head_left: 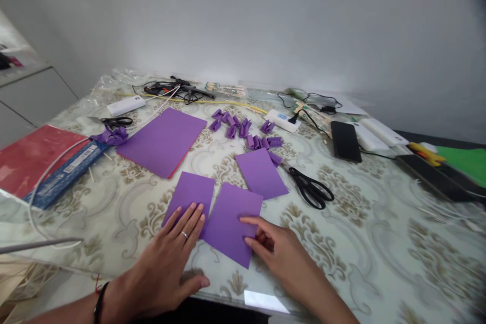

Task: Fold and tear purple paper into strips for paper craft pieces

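Two small purple paper pieces lie side by side in front of me. My left hand (pixel 170 253) rests with fingers stretched flat on the lower part of the left purple paper (pixel 195 187); a ring is on one finger. At the right edge of the other purple paper (pixel 231 223), my right hand (pixel 275 248) has its index finger and thumb on the sheet, the other fingers curled. Behind it lies a third purple paper (pixel 261 174). Black-handled scissors (pixel 311 187) lie to its right, their blades partly hidden. Several folded purple paper strips (pixel 243 129) are grouped farther back.
A stack of larger purple sheets (pixel 163 136) lies at left, near a red paper pack (pixel 41 162) and a second pair of scissors (pixel 116 121). A power strip (pixel 283 120), cables and a black phone (pixel 345 142) occupy the back and right. Green sheets (pixel 463 162) lie far right.
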`<state>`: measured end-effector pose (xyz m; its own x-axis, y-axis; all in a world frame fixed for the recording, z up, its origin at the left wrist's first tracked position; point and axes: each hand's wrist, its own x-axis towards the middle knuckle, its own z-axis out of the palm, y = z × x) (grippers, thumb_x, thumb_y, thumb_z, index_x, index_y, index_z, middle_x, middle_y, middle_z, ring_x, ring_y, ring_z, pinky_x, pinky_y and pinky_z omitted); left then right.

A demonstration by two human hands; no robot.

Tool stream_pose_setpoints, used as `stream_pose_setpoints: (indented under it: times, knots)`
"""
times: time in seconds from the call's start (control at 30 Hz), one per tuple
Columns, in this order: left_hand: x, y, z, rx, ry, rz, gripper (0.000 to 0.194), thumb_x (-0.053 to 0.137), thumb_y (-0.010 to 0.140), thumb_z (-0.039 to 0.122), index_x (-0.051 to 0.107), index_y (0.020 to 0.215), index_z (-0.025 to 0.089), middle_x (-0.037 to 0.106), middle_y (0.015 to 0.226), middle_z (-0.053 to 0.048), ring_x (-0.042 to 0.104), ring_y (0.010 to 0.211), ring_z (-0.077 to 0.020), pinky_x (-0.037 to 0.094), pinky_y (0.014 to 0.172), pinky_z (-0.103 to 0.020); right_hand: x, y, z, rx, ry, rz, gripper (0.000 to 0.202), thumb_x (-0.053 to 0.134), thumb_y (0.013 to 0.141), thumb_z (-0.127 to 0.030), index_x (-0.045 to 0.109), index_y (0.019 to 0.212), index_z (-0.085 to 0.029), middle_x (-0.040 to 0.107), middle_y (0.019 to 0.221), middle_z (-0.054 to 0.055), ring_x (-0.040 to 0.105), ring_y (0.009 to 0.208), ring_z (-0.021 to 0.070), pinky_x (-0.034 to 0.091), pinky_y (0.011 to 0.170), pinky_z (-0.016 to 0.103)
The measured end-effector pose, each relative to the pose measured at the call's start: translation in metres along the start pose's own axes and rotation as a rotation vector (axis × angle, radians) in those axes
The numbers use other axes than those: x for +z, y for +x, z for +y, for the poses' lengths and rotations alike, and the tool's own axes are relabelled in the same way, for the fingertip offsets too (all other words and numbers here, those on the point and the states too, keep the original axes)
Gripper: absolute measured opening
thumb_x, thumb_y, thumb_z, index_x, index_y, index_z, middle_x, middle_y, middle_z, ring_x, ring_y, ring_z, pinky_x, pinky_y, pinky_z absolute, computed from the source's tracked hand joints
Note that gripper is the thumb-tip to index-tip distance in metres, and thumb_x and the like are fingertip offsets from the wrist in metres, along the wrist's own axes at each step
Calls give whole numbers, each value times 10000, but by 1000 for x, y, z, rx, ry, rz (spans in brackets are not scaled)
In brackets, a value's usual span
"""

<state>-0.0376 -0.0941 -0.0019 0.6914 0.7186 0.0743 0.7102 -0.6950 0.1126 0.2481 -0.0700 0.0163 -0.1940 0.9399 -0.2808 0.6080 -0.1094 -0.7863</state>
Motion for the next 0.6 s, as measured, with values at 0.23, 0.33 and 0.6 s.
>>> stream_pose_setpoints:
  times: [0.23,0.33,0.6]
  knots:
    - [4,0,-1,-1,16,1,1026,484,1009,698,34,1710,99,141,1766,-203,154,1638,-361,152,1307,-522,-3,-4,3,29,11,-12,387,618,905,-261,752,1266,-220,677,737,11,630,688,209,492,681,304]
    - [4,0,-1,-2,3,1,1018,499,1006,690,63,1710,99,138,1769,-197,169,1634,-367,154,1311,-516,-4,-8,2,30,-3,-16,387,622,899,-254,755,1262,-226,680,727,7,634,679,206,499,679,301]
    - [1,0,0,-7,1,10,1046,562,990,654,32,1713,115,162,1765,-186,223,1621,-371,225,1301,-528,-10,-20,15,8,-90,57,368,622,914,-297,770,1250,-275,723,735,19,692,674,222,566,668,313]
